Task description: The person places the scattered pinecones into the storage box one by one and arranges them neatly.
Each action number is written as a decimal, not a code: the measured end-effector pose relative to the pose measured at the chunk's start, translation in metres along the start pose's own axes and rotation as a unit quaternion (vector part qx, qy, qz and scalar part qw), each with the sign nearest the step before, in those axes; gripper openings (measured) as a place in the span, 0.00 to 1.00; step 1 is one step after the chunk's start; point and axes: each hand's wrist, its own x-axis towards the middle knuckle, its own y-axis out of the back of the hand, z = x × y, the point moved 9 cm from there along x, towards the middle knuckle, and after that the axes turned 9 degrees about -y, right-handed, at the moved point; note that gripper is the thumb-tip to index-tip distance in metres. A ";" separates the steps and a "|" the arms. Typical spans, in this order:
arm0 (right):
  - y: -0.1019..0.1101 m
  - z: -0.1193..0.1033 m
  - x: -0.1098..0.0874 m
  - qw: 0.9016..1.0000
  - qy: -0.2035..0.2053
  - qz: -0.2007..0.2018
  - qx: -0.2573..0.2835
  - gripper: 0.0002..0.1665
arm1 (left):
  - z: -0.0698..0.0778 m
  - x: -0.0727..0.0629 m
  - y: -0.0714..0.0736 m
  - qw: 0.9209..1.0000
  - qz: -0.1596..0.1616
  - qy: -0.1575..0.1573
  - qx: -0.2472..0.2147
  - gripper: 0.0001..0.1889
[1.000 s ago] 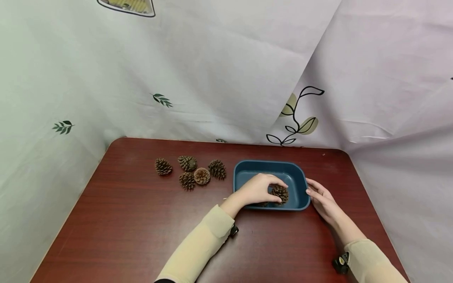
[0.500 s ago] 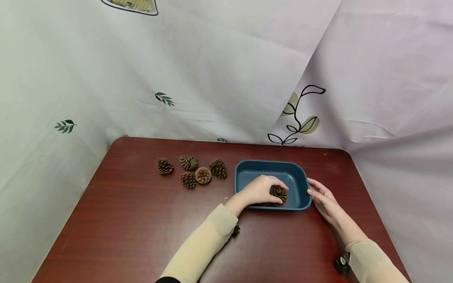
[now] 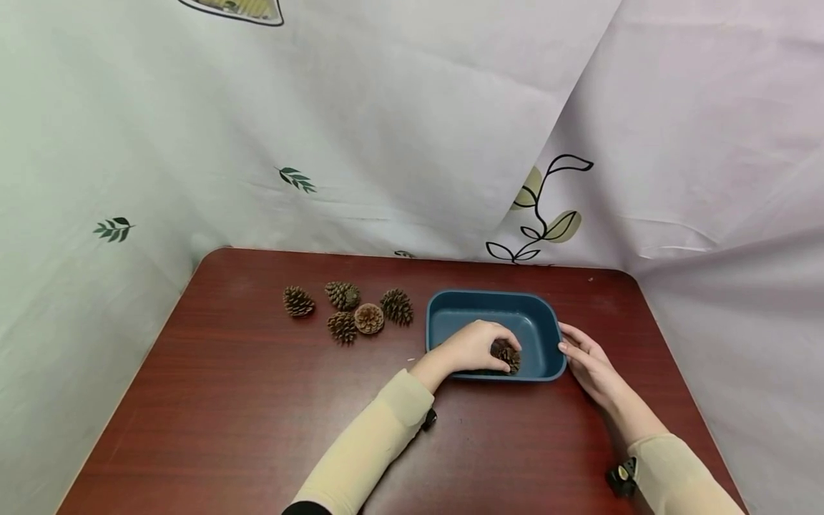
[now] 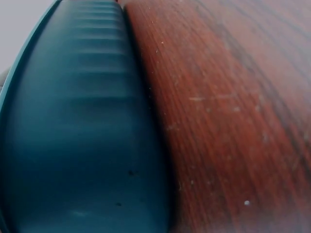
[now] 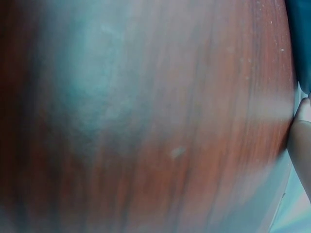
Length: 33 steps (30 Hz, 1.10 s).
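Left hand (image 3: 475, 346) has a cone (image 3: 507, 357) pinched low inside the bin (image 3: 489, 301), right hand (image 3: 592, 367) rests fairly straight fingers against its end. Looks like the placing step to me; next move just needs a clean let-go.

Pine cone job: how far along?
Done: blue tray is set on the table, right hand touching its right end. In hand: left hand holds one pine cone inside; whether others lie beneath is hidden. Probably remaining, if loading: five loose pine cones.

Left hand (image 3: 478, 346) curls palm-down; right hand (image 3: 594, 370) slants inward, loosely straight-fingered.
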 end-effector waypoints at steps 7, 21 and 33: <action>0.000 0.000 0.001 1.000 -0.002 0.000 0.006 0.27 | -0.004 -0.001 -0.001 1.000 -0.009 0.004 0.005 0.17; 0.003 0.003 0.001 1.000 -0.006 0.013 -0.002 0.27 | -0.004 -0.005 0.002 1.000 -0.019 0.003 0.021 0.17; 0.001 0.002 0.000 1.000 -0.010 0.015 -0.003 0.26 | 0.001 -0.005 0.002 0.999 -0.028 -0.010 0.034 0.17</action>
